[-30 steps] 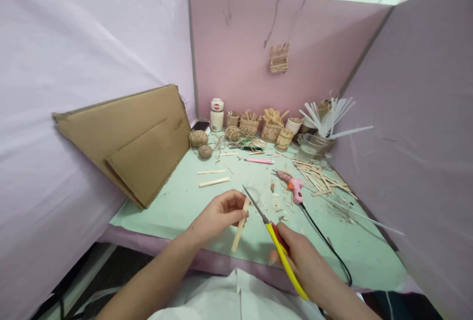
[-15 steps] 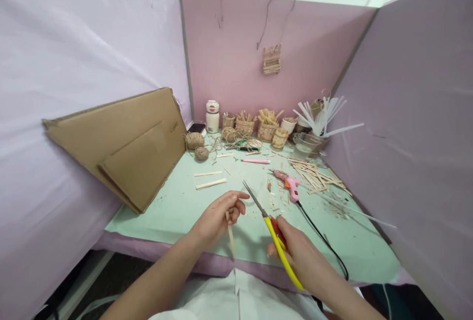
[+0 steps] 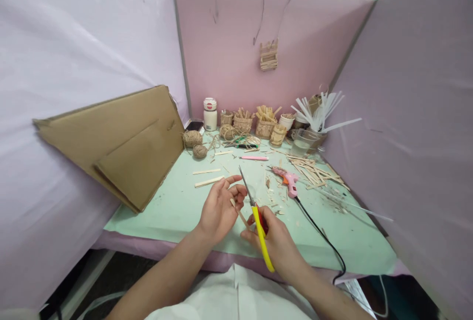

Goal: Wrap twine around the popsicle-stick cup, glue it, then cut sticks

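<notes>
My right hand [image 3: 275, 241] is closed around scissors [image 3: 260, 234] with yellow and red handles. Their narrow blades point up and away and look closed together. A thin flat wooden stick [image 3: 241, 215] slants between my two hands. Its upper end rests among the curled fingers of my left hand [image 3: 218, 209], whose palm is turned up. The lower end meets the thumb and fingertips of my right hand; whether they pinch it is hard to tell. Just beyond my left hand lie a thicker pale stick [image 3: 209, 182] and a thinner strip [image 3: 206, 171].
A pink glue gun [image 3: 290, 182] with a black cord lies right of the scissors, near a pile of sticks [image 3: 314, 170]. Twine balls [image 3: 192, 139], a pink pen-like tool [image 3: 253, 158] and stick-filled baskets [image 3: 265, 128] stand farther back. Cardboard [image 3: 125, 147] leans at left.
My right hand and the scissors have moved left, toward my left hand. My left hand has turned palm up, and the stick's lower end has swung right to my right fingers.
</notes>
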A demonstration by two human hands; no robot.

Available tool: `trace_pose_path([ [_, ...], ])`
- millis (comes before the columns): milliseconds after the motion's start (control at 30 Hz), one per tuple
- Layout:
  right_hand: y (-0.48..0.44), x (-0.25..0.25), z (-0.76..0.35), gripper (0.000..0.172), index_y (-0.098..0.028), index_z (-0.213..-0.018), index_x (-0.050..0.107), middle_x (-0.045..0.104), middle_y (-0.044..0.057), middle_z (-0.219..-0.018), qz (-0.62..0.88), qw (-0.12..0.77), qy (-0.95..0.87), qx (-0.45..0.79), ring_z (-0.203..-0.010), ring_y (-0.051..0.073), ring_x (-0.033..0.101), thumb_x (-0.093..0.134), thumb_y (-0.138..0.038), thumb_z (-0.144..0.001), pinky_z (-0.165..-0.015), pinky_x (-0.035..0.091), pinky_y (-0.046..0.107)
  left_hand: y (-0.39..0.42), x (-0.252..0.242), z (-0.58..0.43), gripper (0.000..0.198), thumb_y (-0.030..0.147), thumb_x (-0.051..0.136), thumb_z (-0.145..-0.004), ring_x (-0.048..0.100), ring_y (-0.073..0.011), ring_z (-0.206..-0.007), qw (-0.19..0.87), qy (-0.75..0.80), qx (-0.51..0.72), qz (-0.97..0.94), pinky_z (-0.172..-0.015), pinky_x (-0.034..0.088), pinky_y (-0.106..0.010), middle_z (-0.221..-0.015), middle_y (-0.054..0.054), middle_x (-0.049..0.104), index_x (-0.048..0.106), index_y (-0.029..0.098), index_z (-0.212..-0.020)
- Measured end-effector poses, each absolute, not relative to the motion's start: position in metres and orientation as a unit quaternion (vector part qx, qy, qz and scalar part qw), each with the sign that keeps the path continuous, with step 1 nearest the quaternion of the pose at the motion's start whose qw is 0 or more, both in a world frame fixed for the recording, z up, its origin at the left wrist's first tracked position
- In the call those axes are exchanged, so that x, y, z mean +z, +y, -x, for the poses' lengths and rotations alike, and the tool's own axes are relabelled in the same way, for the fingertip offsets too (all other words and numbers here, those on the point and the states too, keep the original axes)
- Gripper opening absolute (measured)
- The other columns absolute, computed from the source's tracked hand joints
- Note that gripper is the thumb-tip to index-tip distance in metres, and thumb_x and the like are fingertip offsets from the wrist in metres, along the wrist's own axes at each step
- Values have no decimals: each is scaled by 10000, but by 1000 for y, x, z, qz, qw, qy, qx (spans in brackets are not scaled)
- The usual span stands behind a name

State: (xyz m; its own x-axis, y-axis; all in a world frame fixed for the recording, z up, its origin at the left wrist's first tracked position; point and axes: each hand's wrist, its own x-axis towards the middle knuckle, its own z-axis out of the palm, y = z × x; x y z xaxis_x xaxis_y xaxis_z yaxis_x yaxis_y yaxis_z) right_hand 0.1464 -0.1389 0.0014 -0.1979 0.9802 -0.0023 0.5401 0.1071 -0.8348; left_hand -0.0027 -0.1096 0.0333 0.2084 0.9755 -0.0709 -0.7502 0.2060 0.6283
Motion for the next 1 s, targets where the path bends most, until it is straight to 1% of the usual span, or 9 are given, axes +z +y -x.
trace_pose_path([
  [133,-140,2,-141,188,-223,-772,454,510,-54,-656,554,324,-664,384,-560,121,416,612,-299,-705,-529,329,229,-112,36,-1,321,383,445,-860,543,-136,-677,744,237,585,-219,-640,415,-242,-763,-64,598,580,124,-992],
  [233,-140,-2,-143,194,-219,-748,464,546,-44,-671,544,341,-655,398,-568,122,445,629,-310,-702,-530,342,229,-114,36,-1,316,397,446,-868,574,-157,-737,758,225,575,-210,-721,444,-280,-800,-73,613,583,138,-988],
  [333,-139,-9,-147,189,-216,-765,489,582,-32,-695,538,369,-634,415,-598,133,495,641,-312,-707,-564,384,241,-115,29,-1,334,427,450,-875,589,-179,-828,763,215,572,-214,-804,444,-318,-872,-85,624,590,150,-998],
  [433,-136,-13,-150,207,-216,-794,497,614,-14,-762,521,407,-605,443,-634,139,527,656,-312,-705,-604,422,256,-116,16,-1,331,427,500,-863,586,-184,-879,746,242,566,-253,-847,428,-318,-904,-94,628,611,137,-979],
  [500,-134,-14,-152,235,-215,-805,492,619,0,-794,511,419,-589,465,-640,141,532,670,-322,-696,-603,435,262,-118,9,-1,272,371,572,-836,580,-171,-862,728,269,556,-298,-844,421,-307,-873,-83,625,625,133,-955],
  [600,-134,-14,-153,263,-211,-806,480,604,7,-791,501,415,-579,492,-620,134,520,680,-340,-696,-578,437,262,-121,4,-1,200,293,657,-782,561,-144,-791,705,285,539,-362,-817,413,-295,-790,-47,612,639,141,-911],
  [800,-137,-13,-152,293,-212,-819,464,595,1,-771,482,405,-589,507,-595,124,510,680,-375,-707,-569,425,260,-122,4,-3,146,246,727,-706,511,-105,-695,675,315,526,-410,-705,389,-242,-713,-3,579,631,146,-752],
  [900,-140,-5,-154,251,-209,-824,457,571,-13,-769,473,392,-610,501,-600,119,492,643,-355,-738,-576,408,256,-121,6,-1,152,257,724,-709,500,-96,-681,670,322,533,-404,-698,392,-237,-703,8,563,620,150,-736],
  [1000,-143,5,-160,182,-214,-796,424,505,-40,-727,480,354,-652,468,-623,118,449,578,-306,-766,-580,372,246,-118,9,6,154,275,708,-726,505,-94,-680,656,336,540,-406,-691,405,-238,-727,8,570,610,161,-755],
])
